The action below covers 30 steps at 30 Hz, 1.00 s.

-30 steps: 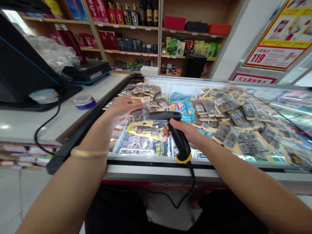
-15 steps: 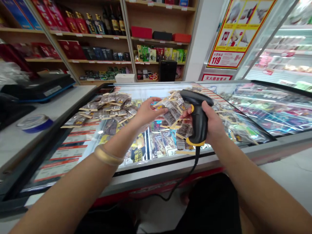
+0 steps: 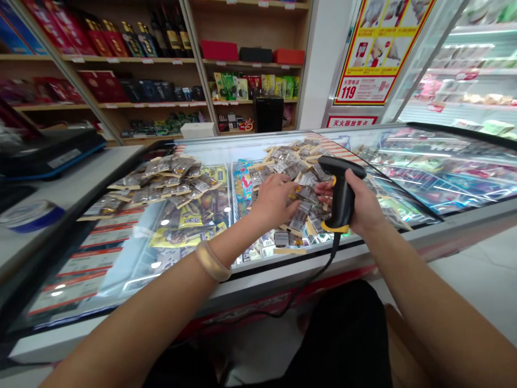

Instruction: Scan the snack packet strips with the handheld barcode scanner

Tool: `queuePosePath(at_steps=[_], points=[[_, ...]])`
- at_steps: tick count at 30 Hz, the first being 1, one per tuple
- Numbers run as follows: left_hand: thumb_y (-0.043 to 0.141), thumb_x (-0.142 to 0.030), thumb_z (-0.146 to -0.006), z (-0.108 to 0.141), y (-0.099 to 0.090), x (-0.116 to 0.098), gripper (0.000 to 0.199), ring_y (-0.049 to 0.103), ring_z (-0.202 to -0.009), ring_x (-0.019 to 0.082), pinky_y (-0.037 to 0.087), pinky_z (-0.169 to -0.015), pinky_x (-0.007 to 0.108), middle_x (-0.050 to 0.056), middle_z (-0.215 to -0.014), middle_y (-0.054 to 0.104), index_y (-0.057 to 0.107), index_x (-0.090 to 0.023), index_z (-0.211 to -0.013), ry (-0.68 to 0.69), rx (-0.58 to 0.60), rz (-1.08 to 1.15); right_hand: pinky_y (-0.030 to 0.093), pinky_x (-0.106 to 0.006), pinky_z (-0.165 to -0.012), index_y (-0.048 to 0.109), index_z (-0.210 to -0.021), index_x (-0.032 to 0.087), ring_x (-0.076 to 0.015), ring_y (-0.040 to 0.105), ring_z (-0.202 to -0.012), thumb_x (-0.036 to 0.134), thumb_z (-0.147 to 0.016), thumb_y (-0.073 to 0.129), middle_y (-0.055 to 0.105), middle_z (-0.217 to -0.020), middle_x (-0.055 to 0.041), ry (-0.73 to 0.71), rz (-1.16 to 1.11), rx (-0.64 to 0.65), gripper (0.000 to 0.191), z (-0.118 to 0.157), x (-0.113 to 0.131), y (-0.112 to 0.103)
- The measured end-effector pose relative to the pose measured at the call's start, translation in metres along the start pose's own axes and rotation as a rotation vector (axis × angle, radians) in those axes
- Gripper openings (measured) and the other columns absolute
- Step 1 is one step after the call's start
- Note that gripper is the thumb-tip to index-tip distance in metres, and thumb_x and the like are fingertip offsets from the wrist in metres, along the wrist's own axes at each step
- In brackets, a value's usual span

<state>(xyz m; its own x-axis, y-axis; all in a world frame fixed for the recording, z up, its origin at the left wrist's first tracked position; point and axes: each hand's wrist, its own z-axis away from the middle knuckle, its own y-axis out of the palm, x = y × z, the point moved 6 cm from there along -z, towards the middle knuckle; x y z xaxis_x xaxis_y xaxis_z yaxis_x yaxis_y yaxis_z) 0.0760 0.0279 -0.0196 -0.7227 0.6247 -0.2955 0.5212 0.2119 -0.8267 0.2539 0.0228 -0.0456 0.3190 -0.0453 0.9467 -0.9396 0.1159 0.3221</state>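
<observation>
Head view shows the left hand (image 3: 272, 202), fingers (image 3: 290, 187) half-open, on packets (image 3: 283, 156), the right hand (image 3: 362, 207) gripping a barcode scanner (image 3: 342, 203).

Shelves (image 3: 250, 27): bottles (image 3: 132, 41) and boxes (image 3: 220, 50) are standing
Poster (image 3: 369, 46): hanging right of the shelves
Worktop (image 3: 107, 170): a scale (image 3: 56, 148) is sitting near a tape roll (image 3: 33, 216)

Handheld barcode scanner (image 3: 341, 202), black with yellow trim, is being held upright above the right-hand heap, its head facing left and its black cable (image 3: 334, 252) trailing from the handle base. Clear packets (image 3: 286, 156) with dark contents and tan edge strips are lying overlapped on the freezer glass (image 3: 139, 234); similar packets are forming a left-hand heap (image 3: 173, 167).
</observation>
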Motion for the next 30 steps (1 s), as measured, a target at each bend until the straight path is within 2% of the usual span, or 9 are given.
queuePosePath(at_steps=[4,7,10,14,17,19,22,25,30], points=[[0.064,-0.027,-0.085,0.009,-0.022,0.021,0.025,0.056,-0.118,0.027,0.043,-0.104,0.047,0.012,-0.119,0.063,0.069,-0.019,-0.108,0.030,-0.103,0.016,0.062,-0.029,-0.072,0.065,-0.071,0.019,-0.0206,0.075,-0.081,0.065,-0.081,0.062,0.076,-0.081,-0.0080,-0.031,0.009,0.011,0.046,0.003,0.013,0.008],[0.061,-0.026,-0.086,0.023,-0.049,0.057,0.023,0.058,-0.113,0.024,0.045,-0.102,0.044,0.011,-0.116,0.066,0.069,-0.019,-0.106,-0.041,-0.182,-0.015,0.062,-0.032,-0.075,0.065,-0.073,0.020,-0.0219,0.074,-0.085,0.066,-0.080,0.062,0.075,-0.081,-0.0071,-0.059,0.018,0.078,0.046,0.008,0.019,0.030],[0.059,-0.027,-0.086,0.044,-0.083,0.104,0.022,0.060,-0.108,0.023,0.046,-0.100,0.042,0.009,-0.109,0.068,0.070,-0.019,-0.103,-0.184,-0.260,-0.066,0.061,-0.035,-0.078,0.065,-0.074,0.021,-0.0230,0.074,-0.088,0.067,-0.079,0.062,0.074,-0.080,-0.0070,-0.040,0.032,0.196,0.047,0.015,0.014,0.069],[0.058,-0.028,-0.084,0.080,-0.127,0.167,0.024,0.060,-0.111,0.025,0.043,-0.104,0.041,0.010,-0.109,0.070,0.071,-0.017,-0.101,-0.417,-0.374,-0.149,0.059,-0.038,-0.081,0.064,-0.068,0.021,-0.0256,0.073,-0.089,0.070,-0.071,0.067,0.074,-0.079,-0.0075,0.054,0.021,0.384,0.049,0.023,-0.008,0.138],[0.058,-0.027,-0.082,0.108,-0.149,0.204,0.029,0.060,-0.111,0.025,0.044,-0.103,0.039,0.011,-0.111,0.069,0.070,-0.016,-0.106,-0.589,-0.450,-0.191,0.057,-0.038,-0.082,0.062,-0.065,0.021,-0.0270,0.072,-0.093,0.070,-0.065,0.072,0.074,-0.079,-0.0078,0.144,0.003,0.511,0.050,0.027,-0.028,0.187],[0.058,-0.028,-0.082,0.124,-0.158,0.221,0.032,0.062,-0.106,0.024,0.046,-0.101,0.038,0.010,-0.112,0.067,0.069,-0.017,-0.110,-0.697,-0.476,-0.214,0.057,-0.039,-0.082,0.062,-0.065,0.021,-0.0277,0.072,-0.094,0.070,-0.061,0.074,0.074,-0.077,-0.0081,0.202,0.000,0.571,0.051,0.029,-0.041,0.209],[0.063,-0.033,-0.078,0.144,-0.166,0.235,0.036,0.063,-0.103,0.028,0.047,-0.100,0.043,0.011,-0.110,0.065,0.068,-0.019,-0.111,-0.865,-0.424,-0.275,0.056,-0.040,-0.082,0.063,-0.065,0.021,-0.0283,0.071,-0.093,0.070,-0.061,0.074,0.074,-0.075,-0.0087,0.266,-0.007,0.594,0.051,0.031,-0.060,0.220],[0.071,-0.040,-0.071,0.156,-0.171,0.240,0.043,0.061,-0.108,0.035,0.046,-0.099,0.051,0.016,-0.113,0.062,0.065,-0.019,-0.109,-1.008,-0.359,-0.305,0.056,-0.040,-0.082,0.063,-0.064,0.020,-0.0277,0.072,-0.090,0.071,-0.065,0.071,0.074,-0.076,-0.0090,0.314,0.009,0.578,0.051,0.031,-0.075,0.214],[0.079,-0.037,-0.064,0.160,-0.168,0.244,0.048,0.062,-0.105,0.036,0.050,-0.091,0.048,0.015,-0.106,0.063,0.055,-0.020,-0.101,-1.056,-0.384,-0.203,0.055,-0.037,-0.076,0.064,-0.066,0.020,-0.0248,0.071,-0.083,0.071,-0.072,0.065,0.073,-0.076,-0.0081,0.367,0.081,0.632,0.051,0.035,-0.086,0.204]])
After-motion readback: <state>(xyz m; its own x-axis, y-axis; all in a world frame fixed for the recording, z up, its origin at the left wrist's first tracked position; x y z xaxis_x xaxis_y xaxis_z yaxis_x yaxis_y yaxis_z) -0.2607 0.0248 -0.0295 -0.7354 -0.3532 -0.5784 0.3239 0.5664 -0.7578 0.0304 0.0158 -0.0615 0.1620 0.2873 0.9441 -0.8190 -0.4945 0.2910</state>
